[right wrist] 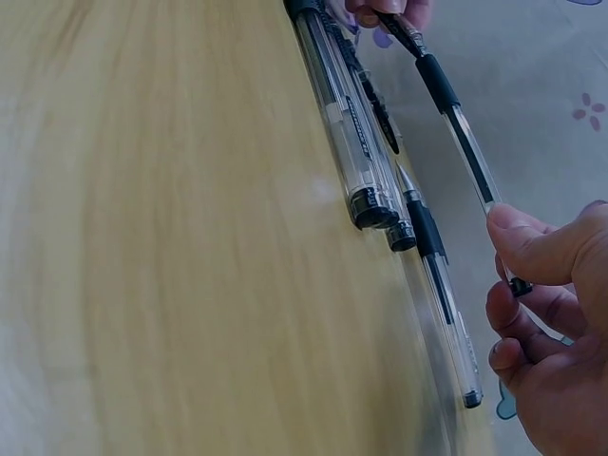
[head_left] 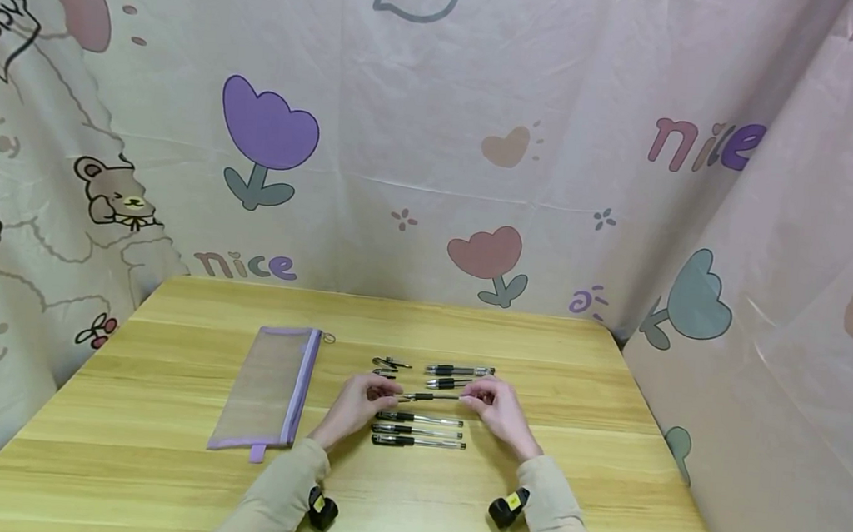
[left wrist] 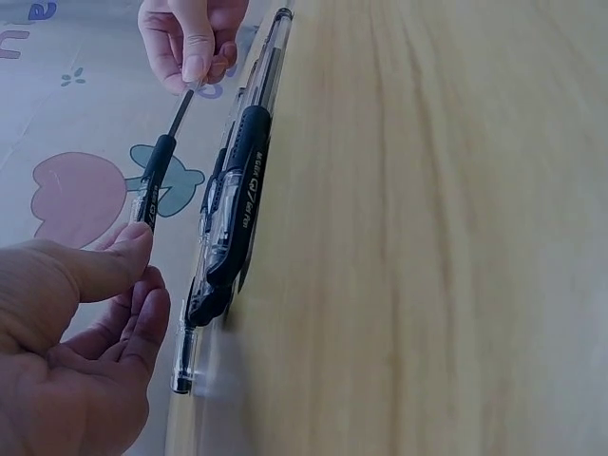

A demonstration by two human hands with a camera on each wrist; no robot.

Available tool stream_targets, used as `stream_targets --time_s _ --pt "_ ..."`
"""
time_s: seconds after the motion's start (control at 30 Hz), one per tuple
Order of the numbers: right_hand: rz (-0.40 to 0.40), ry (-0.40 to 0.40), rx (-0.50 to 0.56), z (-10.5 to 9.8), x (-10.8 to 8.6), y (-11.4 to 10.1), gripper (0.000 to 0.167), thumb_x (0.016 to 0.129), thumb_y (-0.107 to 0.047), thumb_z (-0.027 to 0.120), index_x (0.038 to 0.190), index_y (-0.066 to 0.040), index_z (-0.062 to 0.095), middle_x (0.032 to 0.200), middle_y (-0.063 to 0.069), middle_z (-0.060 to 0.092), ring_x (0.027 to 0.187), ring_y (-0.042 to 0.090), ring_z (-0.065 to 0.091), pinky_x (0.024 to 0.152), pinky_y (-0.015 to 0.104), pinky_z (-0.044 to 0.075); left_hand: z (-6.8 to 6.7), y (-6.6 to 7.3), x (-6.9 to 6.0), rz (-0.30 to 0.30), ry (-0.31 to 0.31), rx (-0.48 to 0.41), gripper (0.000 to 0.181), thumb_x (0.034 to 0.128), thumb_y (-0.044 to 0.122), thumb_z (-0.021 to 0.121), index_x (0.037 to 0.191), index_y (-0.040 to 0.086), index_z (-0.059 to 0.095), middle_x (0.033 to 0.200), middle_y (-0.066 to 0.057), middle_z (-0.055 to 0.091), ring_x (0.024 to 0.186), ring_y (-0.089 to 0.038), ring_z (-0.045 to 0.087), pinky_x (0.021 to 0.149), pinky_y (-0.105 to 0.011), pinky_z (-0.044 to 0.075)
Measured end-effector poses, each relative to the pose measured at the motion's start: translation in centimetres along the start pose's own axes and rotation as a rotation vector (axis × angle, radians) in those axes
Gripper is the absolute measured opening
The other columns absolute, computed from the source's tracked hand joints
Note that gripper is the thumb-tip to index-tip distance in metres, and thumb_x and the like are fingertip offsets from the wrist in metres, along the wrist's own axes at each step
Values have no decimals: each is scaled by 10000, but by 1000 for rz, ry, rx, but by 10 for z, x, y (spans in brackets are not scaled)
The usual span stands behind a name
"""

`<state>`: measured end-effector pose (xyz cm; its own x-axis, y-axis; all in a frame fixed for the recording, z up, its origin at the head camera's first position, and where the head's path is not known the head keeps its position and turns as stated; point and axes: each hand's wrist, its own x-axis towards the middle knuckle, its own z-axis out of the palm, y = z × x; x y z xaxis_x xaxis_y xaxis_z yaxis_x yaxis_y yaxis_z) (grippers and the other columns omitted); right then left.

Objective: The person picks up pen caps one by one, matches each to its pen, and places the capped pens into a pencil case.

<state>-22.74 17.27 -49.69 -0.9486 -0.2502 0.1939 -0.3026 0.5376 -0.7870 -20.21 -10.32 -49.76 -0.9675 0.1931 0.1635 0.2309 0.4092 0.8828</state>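
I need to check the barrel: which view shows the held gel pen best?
Right wrist: the gel pen is large there, black grip and clear barrel visible. Head shows it small; left wrist shows its grip, but the right hand hides its rear end.

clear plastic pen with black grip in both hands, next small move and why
Perhaps the left hand should ease the cap end leftward while the right hand steadies the held pen: each hand pinches one end, a similar clear plastic pen nearby lies with bare tip, and apparent loose dark caps lie beyond.
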Motion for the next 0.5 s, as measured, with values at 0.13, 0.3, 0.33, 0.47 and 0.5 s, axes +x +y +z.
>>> stream_targets --time_s 0.13,0.3,0.33,0.47,0.5 --pt "-15 -10 4 1 0 0 107 856 -67 755 961 -54 764 952 72 705 770 74 511 677 183 429 0 -1 0 11 -6 -5 148 870 26 732 1015 41 761 995 -123 751 820 -131 636 721 -196 506" --pt "-8 -22 5 3 1 -1 108 859 -76 756 966 -61 765 960 66 700 783 76 516 689 179 431 -1 -2 1 31 -19 -23 150 880 25 723 1026 17 754 1012 -150 749 845 -186 658 729 -190 509" --pt "-6 -25 4 4 1 -1 113 860 -78 755 971 -58 764 966 68 701 787 83 520 691 179 432 -1 -2 1 35 -21 -25 153 883 23 720 1032 7 751 1016 -158 749 850 -196 664 731 -191 512" --pt "-7 -43 10 6 1 0 113 867 -86 752 977 -61 762 1000 83 709 830 113 554 706 184 453 -1 -3 1 35 -27 -30 161 894 11 704 1048 -8 744 1031 -169 753 871 -217 679 743 -194 521" --pt "-9 -47 9 6 0 0 110 867 -92 753 974 -68 763 1006 82 710 844 120 562 715 187 458 -1 -3 1 34 -28 -29 162 896 10 701 1051 -10 743 1033 -169 753 876 -218 680 746 -195 522"
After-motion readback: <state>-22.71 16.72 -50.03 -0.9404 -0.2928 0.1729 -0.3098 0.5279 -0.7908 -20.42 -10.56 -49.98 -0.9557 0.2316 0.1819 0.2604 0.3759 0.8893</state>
